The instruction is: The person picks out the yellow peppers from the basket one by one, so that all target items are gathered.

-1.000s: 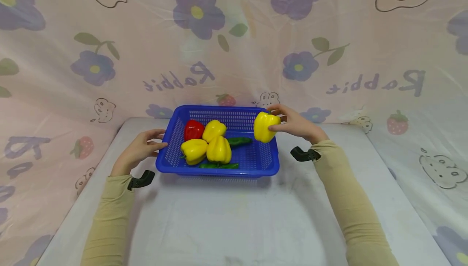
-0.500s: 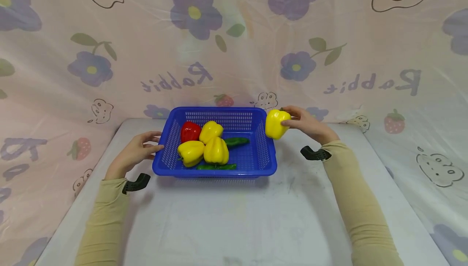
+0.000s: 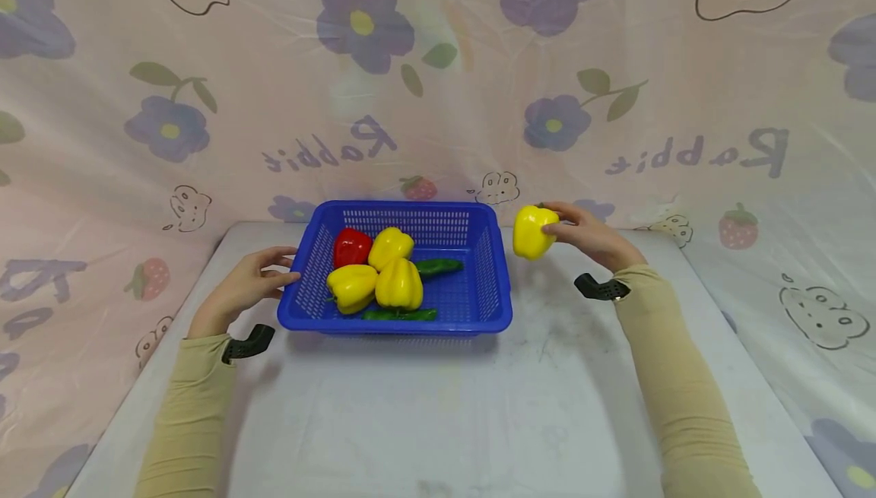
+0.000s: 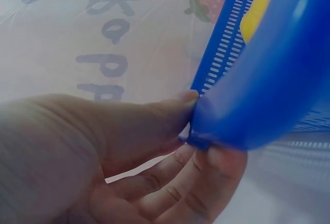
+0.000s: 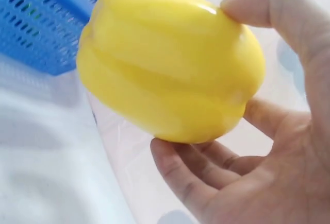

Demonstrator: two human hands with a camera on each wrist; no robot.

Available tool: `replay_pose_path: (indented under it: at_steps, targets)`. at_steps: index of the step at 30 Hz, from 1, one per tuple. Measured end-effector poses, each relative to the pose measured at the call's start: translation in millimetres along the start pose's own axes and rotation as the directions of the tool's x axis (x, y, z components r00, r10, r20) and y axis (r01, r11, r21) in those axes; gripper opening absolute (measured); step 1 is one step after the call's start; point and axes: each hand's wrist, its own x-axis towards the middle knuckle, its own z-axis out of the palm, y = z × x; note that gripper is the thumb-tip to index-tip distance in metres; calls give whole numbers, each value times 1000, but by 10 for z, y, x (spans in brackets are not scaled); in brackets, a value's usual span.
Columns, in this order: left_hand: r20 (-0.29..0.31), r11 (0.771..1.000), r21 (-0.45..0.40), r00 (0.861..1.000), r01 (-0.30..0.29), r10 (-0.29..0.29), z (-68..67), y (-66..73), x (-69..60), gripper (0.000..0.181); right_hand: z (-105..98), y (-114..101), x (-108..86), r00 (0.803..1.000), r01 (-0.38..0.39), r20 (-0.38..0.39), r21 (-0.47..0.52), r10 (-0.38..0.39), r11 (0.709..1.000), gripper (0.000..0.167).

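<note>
A blue plastic basket (image 3: 395,326) stands on the white table. Inside it are a red bell pepper (image 3: 352,248), several yellow bell peppers (image 3: 399,285) and green chili peppers (image 3: 439,267). At the basket's left rim, my left hand (image 3: 248,286) pinches the edge; the left wrist view has the thumb (image 4: 154,116) on one side and fingers on the other. My right hand (image 3: 594,236) holds another yellow bell pepper (image 3: 534,232) just beyond the basket's right side. In the right wrist view, thumb and fingertips (image 5: 166,152) grip this pepper from opposite sides.
The white table (image 3: 438,414) extends in front of the basket and to both sides. Close behind the basket hangs a pink printed sheet (image 3: 452,148), which also runs along both sides of the table.
My right hand has carried the yellow bell pepper rightward, from over the basket's right part to outside its rim. The basket and my left hand have shifted slightly left.
</note>
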Motion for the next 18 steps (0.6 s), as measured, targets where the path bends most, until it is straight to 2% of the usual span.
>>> replay_pose_path:
  at_steps: [11, 18]
  targets:
    - [0, 1000, -20, 1000, 13, -13, -22, -31, 1, 61, -77, 184, 40, 1000, -10, -2, 14, 10, 1000, 61]
    - [0, 1000, -21, 1000, 14, -14, -27, -34, -7, 63, -34, 280, 78, 1000, -25, 18, 2, 25, 1000, 61]
